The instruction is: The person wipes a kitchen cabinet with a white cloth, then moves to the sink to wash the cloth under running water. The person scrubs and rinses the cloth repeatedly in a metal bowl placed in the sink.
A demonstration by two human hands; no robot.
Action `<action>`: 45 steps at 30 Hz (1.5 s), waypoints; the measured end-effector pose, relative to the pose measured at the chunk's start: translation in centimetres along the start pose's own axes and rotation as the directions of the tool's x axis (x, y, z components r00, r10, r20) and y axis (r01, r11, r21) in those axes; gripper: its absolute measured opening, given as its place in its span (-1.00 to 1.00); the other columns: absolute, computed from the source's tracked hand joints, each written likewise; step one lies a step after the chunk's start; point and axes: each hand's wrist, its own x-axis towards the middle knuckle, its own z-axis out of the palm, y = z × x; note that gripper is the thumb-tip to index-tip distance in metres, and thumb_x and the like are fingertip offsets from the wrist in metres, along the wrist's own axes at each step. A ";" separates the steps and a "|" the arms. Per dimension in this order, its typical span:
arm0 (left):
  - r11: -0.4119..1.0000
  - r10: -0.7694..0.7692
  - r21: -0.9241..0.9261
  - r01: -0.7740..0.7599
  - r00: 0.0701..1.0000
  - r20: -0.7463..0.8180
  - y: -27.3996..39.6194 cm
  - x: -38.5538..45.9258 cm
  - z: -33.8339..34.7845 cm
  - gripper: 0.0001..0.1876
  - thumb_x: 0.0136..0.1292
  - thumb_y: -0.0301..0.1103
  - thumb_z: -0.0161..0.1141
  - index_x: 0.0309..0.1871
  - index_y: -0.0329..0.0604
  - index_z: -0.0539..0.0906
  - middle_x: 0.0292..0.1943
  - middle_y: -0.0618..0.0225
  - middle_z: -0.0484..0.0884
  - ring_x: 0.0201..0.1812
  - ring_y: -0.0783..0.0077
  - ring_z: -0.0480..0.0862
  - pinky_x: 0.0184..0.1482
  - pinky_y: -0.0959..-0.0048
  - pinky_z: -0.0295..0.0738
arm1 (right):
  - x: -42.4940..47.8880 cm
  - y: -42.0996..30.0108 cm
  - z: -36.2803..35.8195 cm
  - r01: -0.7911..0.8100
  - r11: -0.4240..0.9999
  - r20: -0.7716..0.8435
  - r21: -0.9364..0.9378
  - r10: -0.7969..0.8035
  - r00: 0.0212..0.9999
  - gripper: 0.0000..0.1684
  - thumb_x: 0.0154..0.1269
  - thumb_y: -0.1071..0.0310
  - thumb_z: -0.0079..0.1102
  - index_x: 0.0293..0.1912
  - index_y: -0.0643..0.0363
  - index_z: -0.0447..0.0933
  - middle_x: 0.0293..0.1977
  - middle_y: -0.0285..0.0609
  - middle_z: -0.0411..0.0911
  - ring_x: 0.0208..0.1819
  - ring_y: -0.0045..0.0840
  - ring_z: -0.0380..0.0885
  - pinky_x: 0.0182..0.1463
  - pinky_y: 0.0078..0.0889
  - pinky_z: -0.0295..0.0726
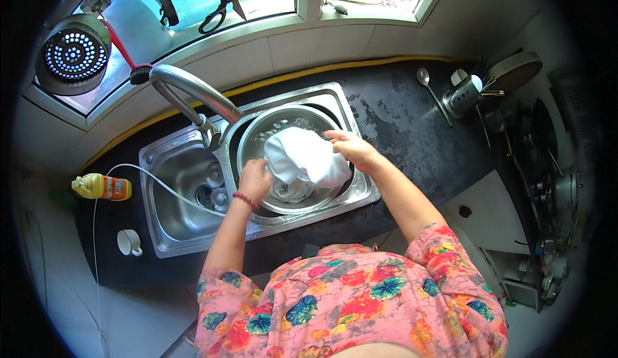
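A wet white cloth (309, 158) bulges up over a round metal basin (245, 141) that sits in the right bowl of the stainless steel sink. The cloth's left edge is pinched by my left hand (256, 178), which has a red bead bracelet at the wrist. On the opposite side my right hand (351, 149) grips the cloth's upper right edge, its index finger reaching out over the basin. Water in the basin shows ripples and bubbles behind the cloth. Below it, a crumpled part of cloth (289, 191) lies in the water; whether it is the same piece, I cannot tell.
The faucet (193, 90) arches behind the sink. A white hose or cable (164, 186) crosses the left bowl (169, 218). A yellow pump bottle (104, 187) and white mug (129, 242) stand left. A spoon (433, 95) and perforated utensil holder (462, 98) are at right.
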 end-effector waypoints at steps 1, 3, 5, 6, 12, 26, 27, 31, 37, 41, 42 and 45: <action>0.997 0.026 -0.065 -0.031 0.997 -0.074 -1.0 0.4 0.3 -0.68 -0.01 -0.37 0.09 -0.13 -0.17 0.58 -0.13 -0.02 0.53 -0.04 0.04 0.50 0.04 0.09 0.34 | 0.0 0.7 0.4 -0.035 0.978 -0.149 -0.204 0.005 0.989 -0.33 -0.06 0.52 -0.04 0.15 0.41 0.25 0.08 -0.01 0.38 0.07 -0.34 0.39 0.16 -0.48 0.31; 1.000 0.008 -0.006 -0.009 0.999 -0.037 -1.3 1.9 1.3 -0.58 -0.01 -0.42 0.11 0.02 -0.17 0.48 -0.01 -0.10 0.42 0.01 -0.07 0.44 0.09 0.10 0.32 | 1.4 4.5 0.2 0.102 0.834 -0.195 -0.542 -0.242 0.951 -0.36 -0.04 0.40 0.03 0.14 0.29 0.30 0.01 0.24 0.36 0.02 -0.01 0.40 0.11 -0.27 0.38; 0.996 -0.051 0.072 0.054 0.997 -0.050 -0.6 3.2 2.2 -0.50 0.00 -0.41 0.13 0.10 -0.14 0.41 0.09 -0.11 0.34 0.05 -0.14 0.38 0.10 0.11 0.31 | 1.5 5.8 2.2 0.113 0.625 -0.103 -0.772 -0.299 0.949 -0.35 -0.03 0.37 0.06 0.15 0.18 0.28 0.07 0.25 0.28 0.09 0.05 0.30 0.12 -0.16 0.36; 0.992 -0.092 0.087 0.092 0.996 0.002 -0.7 4.2 2.8 -0.39 0.02 -0.38 0.16 0.21 -0.07 0.28 0.22 -0.11 0.17 0.12 -0.21 0.30 0.11 0.10 0.30 | 1.4 7.0 3.4 0.125 0.521 -0.082 -0.844 -0.357 0.931 -0.34 -0.02 0.36 0.08 0.17 0.12 0.26 0.13 0.23 0.20 0.14 0.07 0.22 0.13 -0.08 0.32; 0.929 -0.033 0.368 -0.018 0.991 0.133 1.1 6.5 5.2 -0.32 0.07 -0.30 0.20 0.29 0.16 0.18 0.32 -0.01 0.00 0.21 -0.11 0.23 0.13 0.09 0.29 | 0.9 11.0 5.9 0.121 0.160 0.085 -0.980 -0.215 0.973 -0.37 0.10 0.28 -0.02 0.23 -0.09 0.21 0.28 0.05 0.00 0.29 -0.01 -0.02 0.23 0.17 -0.03; 0.820 0.085 -0.563 -0.099 0.995 -0.051 6.2 7.2 5.0 -0.80 0.04 -0.44 0.20 -0.25 -0.31 0.54 -0.44 0.15 0.59 -0.37 0.44 0.60 -0.31 0.48 0.48 | 6.3 6.4 3.4 -0.222 0.807 -0.146 0.547 0.353 0.924 -0.48 0.20 0.02 0.05 0.02 0.17 0.37 -0.08 -0.14 0.45 -0.06 -0.41 0.41 0.04 -0.29 0.33; 0.765 0.156 -0.626 -0.151 0.987 -0.048 8.5 7.0 5.2 -0.81 0.05 -0.43 0.20 -0.26 -0.29 0.53 -0.45 0.17 0.58 -0.39 0.53 0.57 -0.34 0.51 0.47 | 6.9 7.2 2.4 -0.271 0.699 -0.058 0.662 0.408 0.911 -0.59 0.21 0.02 0.05 -0.12 0.15 0.45 -0.19 -0.22 0.49 -0.15 -0.49 0.43 -0.06 -0.34 0.39; 0.914 0.089 -0.387 -0.121 0.991 -0.100 11.7 7.0 6.5 -0.82 0.20 -0.23 0.08 -0.32 -0.14 0.52 -0.49 0.03 0.56 -0.41 0.04 0.59 -0.37 0.29 0.45 | 9.5 10.4 1.8 -0.071 0.238 0.084 0.969 -0.045 0.995 -0.69 0.22 0.08 0.10 -0.29 0.14 0.45 -0.40 -0.25 0.49 -0.36 -0.51 0.49 -0.22 -0.41 0.51; 0.997 -0.075 -0.017 0.075 0.997 -0.010 4.9 9.4 6.8 -0.62 0.32 -0.03 -0.17 -0.35 -0.10 0.52 -0.40 0.01 0.58 -0.30 -0.11 0.54 -0.28 0.03 0.39 | 8.5 7.1 3.8 0.020 0.600 -0.144 0.800 0.159 0.977 -0.79 0.25 0.24 0.06 -0.25 0.19 0.44 -0.39 -0.23 0.52 -0.35 -0.53 0.51 -0.25 -0.39 0.54; 0.985 -0.156 0.061 0.163 0.983 -0.099 0.2 11.4 5.8 -0.60 0.33 -0.09 -0.20 -0.33 -0.22 0.53 -0.29 -0.02 0.56 -0.20 -0.10 0.51 -0.19 0.04 0.37 | 7.9 7.3 0.9 -0.168 0.654 -0.105 0.737 0.357 0.928 -0.67 0.24 0.05 0.02 -0.17 0.08 0.41 -0.21 -0.17 0.51 -0.07 -0.39 0.43 -0.04 -0.22 0.40; 0.979 -0.201 0.018 0.204 0.974 -0.106 -0.6 11.5 5.7 -0.61 0.32 -0.11 -0.19 -0.32 -0.25 0.54 -0.29 -0.06 0.55 -0.21 -0.11 0.52 -0.17 0.05 0.38 | 7.7 7.5 0.6 -0.195 0.715 -0.131 0.671 0.374 0.918 -0.49 0.23 -0.04 -0.01 0.10 -0.05 0.28 0.08 -0.10 0.33 0.11 -0.23 0.26 0.01 -0.01 0.30; 0.988 -0.152 -0.037 0.150 0.987 -0.052 -2.0 11.6 8.1 -0.60 0.28 -0.14 -0.14 -0.37 -0.33 0.55 -0.36 -0.12 0.56 -0.26 -0.14 0.53 -0.16 0.04 0.39 | 7.5 7.5 2.1 -0.251 0.648 -0.049 0.719 0.407 0.912 -0.27 0.22 -0.09 -0.02 0.28 -0.30 -0.11 0.28 -0.12 -0.07 0.21 0.03 0.04 0.00 0.25 0.22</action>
